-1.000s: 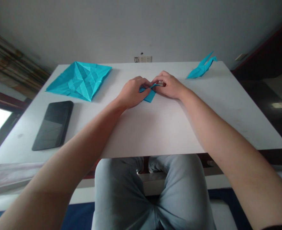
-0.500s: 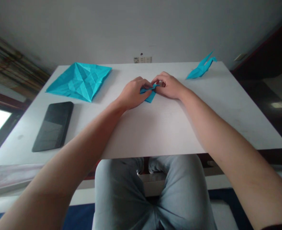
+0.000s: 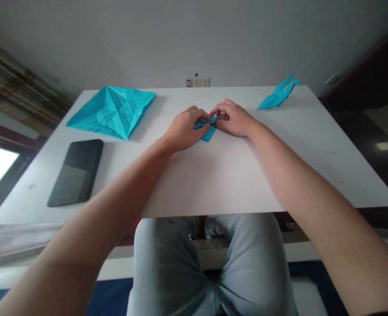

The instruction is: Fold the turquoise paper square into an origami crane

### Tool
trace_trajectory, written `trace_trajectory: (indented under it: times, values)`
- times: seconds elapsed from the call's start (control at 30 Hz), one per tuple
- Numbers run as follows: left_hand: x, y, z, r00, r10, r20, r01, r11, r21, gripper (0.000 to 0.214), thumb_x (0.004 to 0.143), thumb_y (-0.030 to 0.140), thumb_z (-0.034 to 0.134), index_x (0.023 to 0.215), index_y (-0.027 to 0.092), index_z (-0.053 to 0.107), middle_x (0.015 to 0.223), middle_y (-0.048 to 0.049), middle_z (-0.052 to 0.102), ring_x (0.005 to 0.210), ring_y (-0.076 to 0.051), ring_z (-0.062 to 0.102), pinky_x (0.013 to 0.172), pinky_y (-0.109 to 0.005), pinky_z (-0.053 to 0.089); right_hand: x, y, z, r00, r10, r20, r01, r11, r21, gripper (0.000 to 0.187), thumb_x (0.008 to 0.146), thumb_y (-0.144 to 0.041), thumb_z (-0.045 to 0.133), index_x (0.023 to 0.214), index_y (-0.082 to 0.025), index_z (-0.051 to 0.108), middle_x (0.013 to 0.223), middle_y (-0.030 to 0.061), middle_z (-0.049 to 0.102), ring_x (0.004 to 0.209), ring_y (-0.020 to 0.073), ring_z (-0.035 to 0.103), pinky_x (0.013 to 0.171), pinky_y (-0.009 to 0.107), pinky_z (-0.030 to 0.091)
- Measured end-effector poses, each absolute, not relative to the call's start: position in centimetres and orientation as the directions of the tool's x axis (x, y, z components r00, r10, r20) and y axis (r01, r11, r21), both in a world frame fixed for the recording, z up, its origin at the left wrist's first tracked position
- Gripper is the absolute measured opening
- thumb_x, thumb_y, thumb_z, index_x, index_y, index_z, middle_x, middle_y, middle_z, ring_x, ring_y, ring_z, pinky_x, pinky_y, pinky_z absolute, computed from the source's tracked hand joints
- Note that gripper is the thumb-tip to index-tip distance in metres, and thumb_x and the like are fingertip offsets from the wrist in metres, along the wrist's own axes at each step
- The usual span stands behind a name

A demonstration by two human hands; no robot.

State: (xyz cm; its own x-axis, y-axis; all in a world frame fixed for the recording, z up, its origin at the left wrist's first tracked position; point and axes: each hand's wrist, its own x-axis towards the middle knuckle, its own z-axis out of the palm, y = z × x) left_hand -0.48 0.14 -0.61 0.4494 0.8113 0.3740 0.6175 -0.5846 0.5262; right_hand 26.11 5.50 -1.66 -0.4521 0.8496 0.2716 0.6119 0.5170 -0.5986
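Observation:
Between my hands, on the white table, is a small piece of folded blue paper [image 3: 208,134], partly covered by my fingers. My left hand [image 3: 187,127] is closed on its left side, thumb along the near face and fingers behind. From the right, my right hand [image 3: 232,117] pinches the upper right edge of the same paper. The fingertips of both hands nearly meet there, so the exact fold is hidden. A finished blue paper crane [image 3: 279,94] stands apart, behind and to the right of my right hand.
A creased, unfolded blue paper sheet [image 3: 114,112] lies at the back left of the white table [image 3: 220,184]. In front of it rests a dark tablet [image 3: 77,172], close to my left forearm. Wall sockets [image 3: 197,82] sit just above the table's back edge.
The view has shifted slightly, so everything appears a little further right. Both hands keep hold of the folded paper with hardly any visible movement.

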Motion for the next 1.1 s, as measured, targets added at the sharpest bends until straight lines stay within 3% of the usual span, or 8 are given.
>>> trace_trajectory:
  times: [0.27,0.53,1.1]
  values:
    - [-0.49,0.23,-0.87,0.449,0.813,0.371,0.612,-0.582,0.535,0.034,0.108,0.034,0.075,0.134,0.023,0.093,0.139,-0.0139,0.092,0.13,-0.035,0.087,0.123,-0.052,0.067,26.3,5.57,-1.68,-0.46,0.847,0.268,0.607,0.52,-0.601,0.026,0.099,-0.045,0.099,0.121,-0.03,0.096,0.131,0.0103,0.078,0.115,0.0343,0.075,0.113,0.054,0.066]
    - [-0.45,0.38,-1.07,0.449,0.814,0.369,0.62,-0.581,0.527,0.031,0.109,0.033,0.077,0.134,0.024,0.093,0.14,-0.0127,0.092,0.132,-0.036,0.087,0.124,-0.054,0.067,26.46,5.62,-1.56,-0.483,0.839,0.251,0.619,0.53,-0.58,0.026,0.102,-0.033,0.093,0.127,-0.027,0.095,0.137,0.012,0.078,0.117,0.0338,0.077,0.114,0.054,0.065]
    - [-0.53,0.41,-1.12,0.455,0.804,0.383,0.616,-0.595,0.516,0.031,0.109,0.03,0.078,0.135,0.024,0.093,0.139,-0.0119,0.092,0.131,-0.036,0.086,0.123,-0.055,0.067,26.36,5.72,-1.72,-0.477,0.84,0.259,0.615,0.529,-0.584,0.027,0.102,-0.037,0.094,0.127,-0.027,0.096,0.134,0.0107,0.078,0.12,0.0344,0.077,0.116,0.054,0.065]
